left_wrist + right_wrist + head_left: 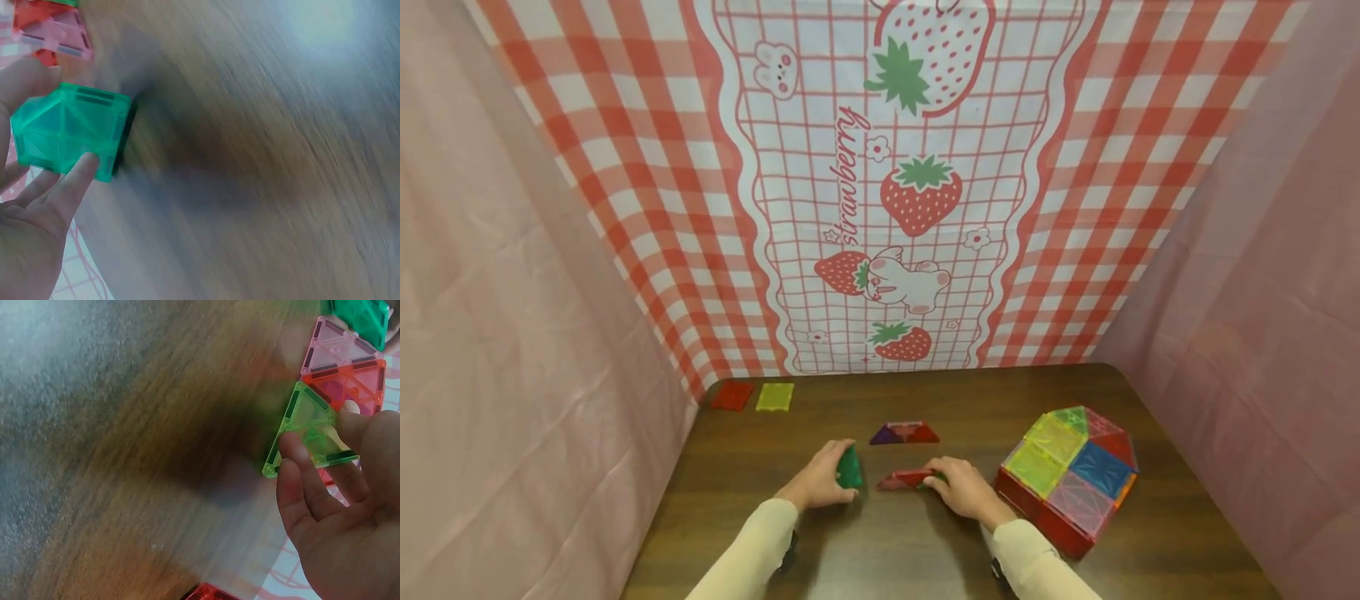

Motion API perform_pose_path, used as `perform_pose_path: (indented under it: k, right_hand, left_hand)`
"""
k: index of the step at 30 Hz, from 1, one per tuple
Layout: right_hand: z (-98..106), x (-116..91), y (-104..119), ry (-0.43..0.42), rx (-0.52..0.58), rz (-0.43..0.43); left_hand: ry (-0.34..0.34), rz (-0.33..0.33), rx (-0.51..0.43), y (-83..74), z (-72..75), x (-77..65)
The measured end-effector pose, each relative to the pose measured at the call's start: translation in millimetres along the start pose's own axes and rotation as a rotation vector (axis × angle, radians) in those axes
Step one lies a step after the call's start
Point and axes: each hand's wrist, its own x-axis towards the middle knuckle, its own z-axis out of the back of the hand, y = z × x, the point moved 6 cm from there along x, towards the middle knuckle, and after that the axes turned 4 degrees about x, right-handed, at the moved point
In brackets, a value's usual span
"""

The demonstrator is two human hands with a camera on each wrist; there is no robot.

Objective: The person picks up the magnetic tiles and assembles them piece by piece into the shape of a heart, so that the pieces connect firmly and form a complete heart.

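My left hand (823, 482) grips a translucent dark green magnetic tile (75, 128) between thumb and fingers, upright over the table. To its right, my right hand (961, 490) pinches a light green triangular magnetic tile (306, 419). That triangle is joined edge to edge with a red triangle tile (353, 384) and a pink triangle tile (337, 347), forming one strip. The pink end of the strip points toward the dark green tile, with a small gap between them in the head view. Behind both hands stands another row of purple, pink and red triangle tiles (906, 432).
At the right of the wooden table (880, 550) sits a multicoloured structure of magnetic tiles (1067, 475) with red sides. A red square tile (732, 396) and a yellow square tile (775, 397) lie at the back left. A strawberry-print cloth (895, 192) hangs behind the table.
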Motion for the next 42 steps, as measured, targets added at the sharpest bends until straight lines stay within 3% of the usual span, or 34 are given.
perform_pose_path:
  k: [3,6,12,17,23,27,35,39,42]
  right_hand:
    - [-2,0,2,0.014,0.008,-0.001]
    - [-6,0,4,0.030,0.010,-0.004]
    - [-12,1,7,0.054,0.011,-0.024]
    - [-17,4,16,0.069,0.020,-0.014]
    - [-19,3,21,0.059,0.014,-0.039]
    - [-19,1,21,0.051,0.010,-0.031]
    - [-19,3,20,0.072,0.001,-0.032]
    - [-18,4,17,0.088,-0.026,-0.096]
    - [-8,9,15,0.032,-0.036,-0.171]
  left_hand:
    - [0.001,0.000,-0.105,-7.2,-6.1,2.0]
    - [0.001,-0.003,-0.152,-12.6,-10.3,4.2]
    - [0.001,-0.010,-0.202,-17.8,-13.8,6.5]
    - [-0.027,-0.003,-0.186,-12.2,-14.5,7.6]
    - [0.037,0.007,-0.251,-11.9,-20.9,10.4]
    - [0.049,0.016,-0.222,-13.8,-23.1,10.5]
    - [-0.006,0.028,-0.156,-13.6,-18.8,9.7]
    - [-0.011,0.041,-0.164,-11.9,-20.3,11.1]
    - [-0.019,0.036,-0.170,-11.7,-21.4,12.7]
